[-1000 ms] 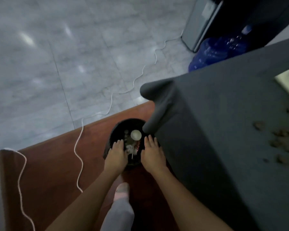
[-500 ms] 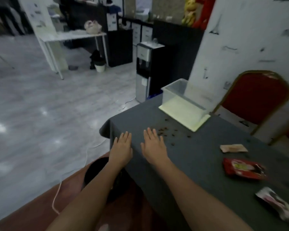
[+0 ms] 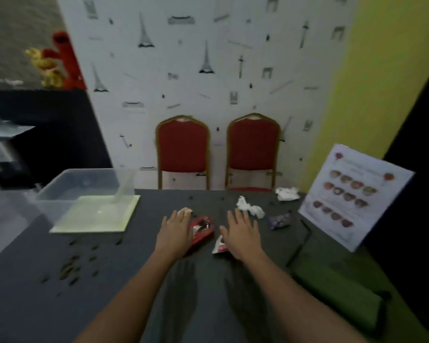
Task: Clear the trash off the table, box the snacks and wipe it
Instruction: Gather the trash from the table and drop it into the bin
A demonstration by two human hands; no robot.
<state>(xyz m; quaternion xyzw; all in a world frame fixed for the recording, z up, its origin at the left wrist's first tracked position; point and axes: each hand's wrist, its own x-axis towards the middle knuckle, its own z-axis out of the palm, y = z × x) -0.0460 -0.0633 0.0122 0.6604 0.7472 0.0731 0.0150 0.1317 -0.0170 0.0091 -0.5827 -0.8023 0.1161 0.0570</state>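
While wrappers and crumbs sit beside the red wrapper (image 3: 201,230), we're early. Left hand (image 3: 175,230) and right hand (image 3: 240,231) flat, empty; box (image 3: 84,191) unfilled.

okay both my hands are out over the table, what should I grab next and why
Probably lower the left hand onto the red wrapper lying beside it: both hands are open and empty, and the right hand could likewise take the white wrapper.

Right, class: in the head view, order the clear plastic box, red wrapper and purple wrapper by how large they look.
1. clear plastic box, by far the largest
2. red wrapper
3. purple wrapper, smallest, though partly crumpled and blurred, so the margin is unsure
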